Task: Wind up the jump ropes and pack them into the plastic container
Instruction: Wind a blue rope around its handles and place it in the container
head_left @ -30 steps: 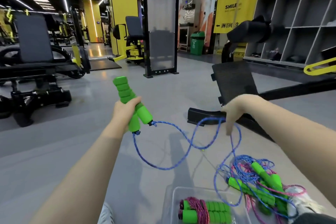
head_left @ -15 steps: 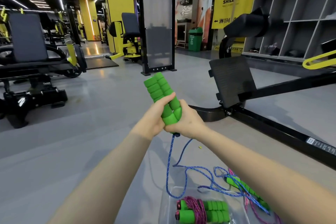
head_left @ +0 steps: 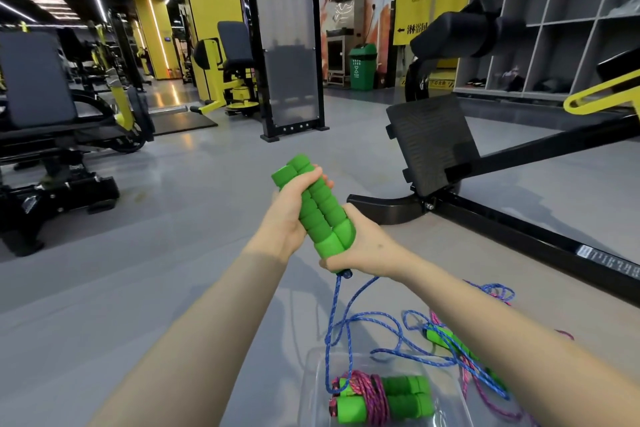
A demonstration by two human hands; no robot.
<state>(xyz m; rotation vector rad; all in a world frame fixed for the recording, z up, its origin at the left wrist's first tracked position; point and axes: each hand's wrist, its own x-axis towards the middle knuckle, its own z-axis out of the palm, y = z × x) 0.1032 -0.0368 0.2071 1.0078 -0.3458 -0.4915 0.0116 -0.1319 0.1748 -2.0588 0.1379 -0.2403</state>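
Two green foam handles (head_left: 317, 208) of a blue jump rope are held side by side, tilted up to the left. My left hand (head_left: 289, 215) grips their upper part. My right hand (head_left: 363, 246) grips their lower end. The blue rope (head_left: 349, 319) hangs loose from the handles and loops over the floor and into the clear plastic container (head_left: 313, 378) at the bottom. Inside the container lies a wound pink rope with green handles (head_left: 377, 395). To the right, on the floor, lies a tangle of more ropes with green handles (head_left: 453, 347), partly hidden by my right forearm.
A black exercise bench frame (head_left: 485, 211) with a footplate (head_left: 429, 139) stands just beyond my hands on the right. Grey floor (head_left: 156, 253) spreads to the left. Black and yellow gym machines (head_left: 59, 135) stand far left, and grey cubby shelves (head_left: 554, 10) at the back right.
A second ago my left hand held the handles alone while my right hand held the rope out to the right. My right hand has come in and now grips the handles' lower end.
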